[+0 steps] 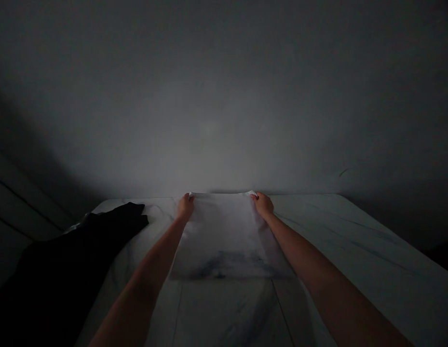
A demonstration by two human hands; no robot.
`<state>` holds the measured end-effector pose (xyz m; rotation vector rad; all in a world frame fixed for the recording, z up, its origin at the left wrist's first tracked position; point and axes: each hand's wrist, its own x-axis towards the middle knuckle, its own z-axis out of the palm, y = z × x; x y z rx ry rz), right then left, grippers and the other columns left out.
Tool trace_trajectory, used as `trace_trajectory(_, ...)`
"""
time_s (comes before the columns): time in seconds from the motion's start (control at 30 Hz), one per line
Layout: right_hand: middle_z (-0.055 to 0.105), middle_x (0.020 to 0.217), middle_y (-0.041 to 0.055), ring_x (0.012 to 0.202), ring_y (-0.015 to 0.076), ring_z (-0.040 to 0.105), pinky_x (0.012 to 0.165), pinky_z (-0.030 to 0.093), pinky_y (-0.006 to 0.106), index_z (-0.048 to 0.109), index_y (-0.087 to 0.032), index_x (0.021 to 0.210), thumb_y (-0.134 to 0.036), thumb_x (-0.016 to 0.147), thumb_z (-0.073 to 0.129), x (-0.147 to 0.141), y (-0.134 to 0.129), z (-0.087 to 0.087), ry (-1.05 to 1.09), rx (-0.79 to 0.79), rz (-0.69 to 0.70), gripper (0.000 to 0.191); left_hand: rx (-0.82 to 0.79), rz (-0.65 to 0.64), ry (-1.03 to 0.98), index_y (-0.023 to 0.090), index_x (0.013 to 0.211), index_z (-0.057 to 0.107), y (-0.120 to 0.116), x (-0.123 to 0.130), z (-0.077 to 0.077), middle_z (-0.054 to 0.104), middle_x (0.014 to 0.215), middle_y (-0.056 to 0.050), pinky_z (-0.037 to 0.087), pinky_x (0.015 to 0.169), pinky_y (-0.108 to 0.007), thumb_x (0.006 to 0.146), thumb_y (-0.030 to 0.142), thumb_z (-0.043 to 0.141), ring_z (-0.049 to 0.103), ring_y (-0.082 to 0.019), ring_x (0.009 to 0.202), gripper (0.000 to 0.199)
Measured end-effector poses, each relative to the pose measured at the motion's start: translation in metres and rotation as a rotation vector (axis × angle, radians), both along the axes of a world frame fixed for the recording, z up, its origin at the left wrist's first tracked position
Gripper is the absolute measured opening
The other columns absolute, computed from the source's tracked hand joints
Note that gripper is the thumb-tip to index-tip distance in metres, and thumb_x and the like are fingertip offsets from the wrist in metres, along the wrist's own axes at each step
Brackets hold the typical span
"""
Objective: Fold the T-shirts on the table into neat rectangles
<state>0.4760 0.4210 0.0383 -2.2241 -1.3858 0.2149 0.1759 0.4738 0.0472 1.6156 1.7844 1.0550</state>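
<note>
A white piece of cloth hangs stretched between my two hands over the far part of the table, with a blurred dark grey patch near its lower edge. My left hand is closed on its upper left corner. At the upper right corner, my right hand grips the fabric between thumb and fingers. The top edge runs nearly straight from one hand to the other. Dim light hides whether the cloth is a garment.
Black clothing lies over the left side of the white marble-patterned table. A plain grey wall rises behind the table's far edge. Panels with dark seams stand at the far left.
</note>
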Motion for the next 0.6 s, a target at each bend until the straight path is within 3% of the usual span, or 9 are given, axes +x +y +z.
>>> trace_trajectory(0.1, 0.071, 0.102, 0.0129, 0.091, 0.0232, 0.065, 0.070, 0.042, 0.028, 0.067, -0.017, 0.107, -0.038, 0.100, 0.041, -0.002, 0.002, -0.011, -0.083, -0.049, -0.041, 0.034, -0.008, 0.034, 0.136, 0.016, 0.109, 0.063, -0.002, 0.004, -0.015, 0.069, 0.102, -0.017, 0.044, 0.082, -0.039, 0.093, 0.026, 0.045, 0.063, -0.034, 0.101, 0.026)
trace_trajectory(0.2, 0.071, 0.107, 0.0153, 0.097, 0.0249, 0.066, 0.075, 0.044, 0.030, 0.063, -0.016, 0.117, -0.034, 0.102, 0.035, -0.006, 0.003, -0.016, -0.185, -0.071, -0.061, 0.037, 0.041, 0.038, 0.406, 0.018, 0.122, 0.057, -0.007, 0.007, -0.021, 0.066, 0.111, -0.017, 0.045, 0.081, -0.038, 0.095, 0.023, 0.039, 0.062, -0.033, 0.103, 0.032)
trace_trajectory(0.4, 0.064, 0.119, 0.0237, 0.110, 0.0307, 0.061, 0.086, 0.046, 0.039, 0.057, -0.009, 0.126, -0.018, 0.099, 0.032, -0.019, 0.003, -0.004, -0.246, -0.007, -0.091, 0.038, 0.192, 0.019, 0.797, 0.015, 0.131, 0.056, -0.020, 0.018, -0.004, 0.054, 0.133, -0.023, 0.037, 0.101, -0.050, 0.094, 0.010, 0.031, 0.050, -0.035, 0.125, 0.045)
trace_trajectory(0.5, 0.054, 0.136, 0.0258, 0.125, 0.0325, 0.050, 0.100, 0.039, 0.048, 0.055, -0.008, 0.130, -0.020, 0.099, 0.034, -0.047, -0.009, -0.001, -0.321, 0.126, 0.069, 0.040, 0.244, -0.120, 0.852, 0.016, 0.130, 0.058, -0.039, 0.041, 0.001, 0.053, 0.138, -0.020, 0.030, 0.109, -0.054, 0.093, 0.009, 0.033, 0.047, -0.033, 0.130, 0.045)
trace_trajectory(0.6, 0.040, 0.153, 0.0140, 0.137, 0.0275, 0.038, 0.112, 0.027, 0.049, 0.052, -0.019, 0.137, -0.030, 0.101, 0.036, -0.078, -0.026, -0.011, -0.346, 0.133, 0.347, 0.042, 0.263, -0.321, 0.821, 0.018, 0.141, 0.049, -0.062, 0.063, -0.008, 0.050, 0.145, -0.015, 0.030, 0.113, -0.051, 0.095, 0.018, 0.036, 0.044, -0.030, 0.134, 0.048)
